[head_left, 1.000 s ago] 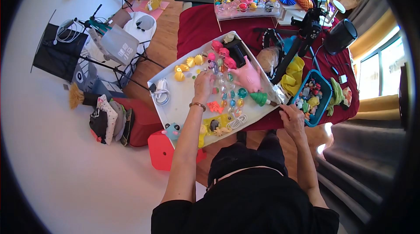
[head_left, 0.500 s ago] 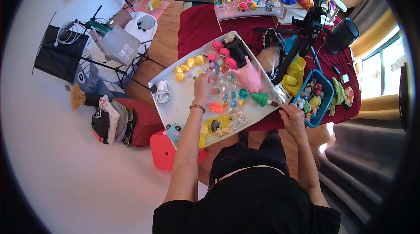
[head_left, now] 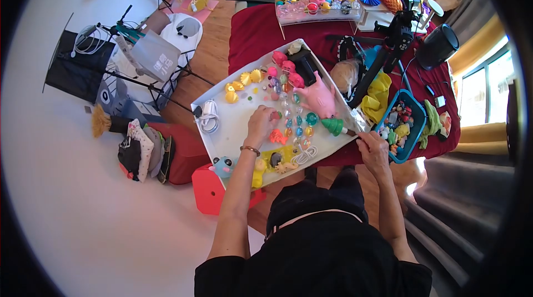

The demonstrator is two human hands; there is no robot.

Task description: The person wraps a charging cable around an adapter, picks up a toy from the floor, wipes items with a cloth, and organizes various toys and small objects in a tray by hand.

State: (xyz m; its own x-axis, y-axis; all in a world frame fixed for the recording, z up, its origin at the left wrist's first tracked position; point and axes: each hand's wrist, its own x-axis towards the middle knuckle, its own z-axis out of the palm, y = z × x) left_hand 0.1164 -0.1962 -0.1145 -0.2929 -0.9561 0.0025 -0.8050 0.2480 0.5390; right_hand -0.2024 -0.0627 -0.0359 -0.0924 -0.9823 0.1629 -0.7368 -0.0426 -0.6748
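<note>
A large white tray (head_left: 225,136) holds many small toys and lies tilted across the table's near edge. My left hand (head_left: 260,125) is over its middle, fingertips drawn together beside a small red-and-green piece; whatever they pinch is too small to make out. Close by are an orange toy (head_left: 277,136) and rows of clear and coloured beads (head_left: 298,121). My right hand (head_left: 373,150) grips the tray's right corner, near a green tree-shaped toy (head_left: 333,126). A pink pig toy (head_left: 320,98), yellow pieces (head_left: 231,96) and a coiled white cable (head_left: 209,117) also lie in the tray.
A blue basket (head_left: 415,140) of small figures stands right of the tray. Behind it are a yellow cloth (head_left: 376,97), a black stand (head_left: 371,75) and a dark cylinder (head_left: 437,45). A clear rack (head_left: 316,17) of toys stands at the back. A red stool (head_left: 208,190) is lower left.
My left hand has moved down and toward me across the tray, from the purple and pink beads to beside the small red-and-green piece. My right hand stays at the tray's corner.
</note>
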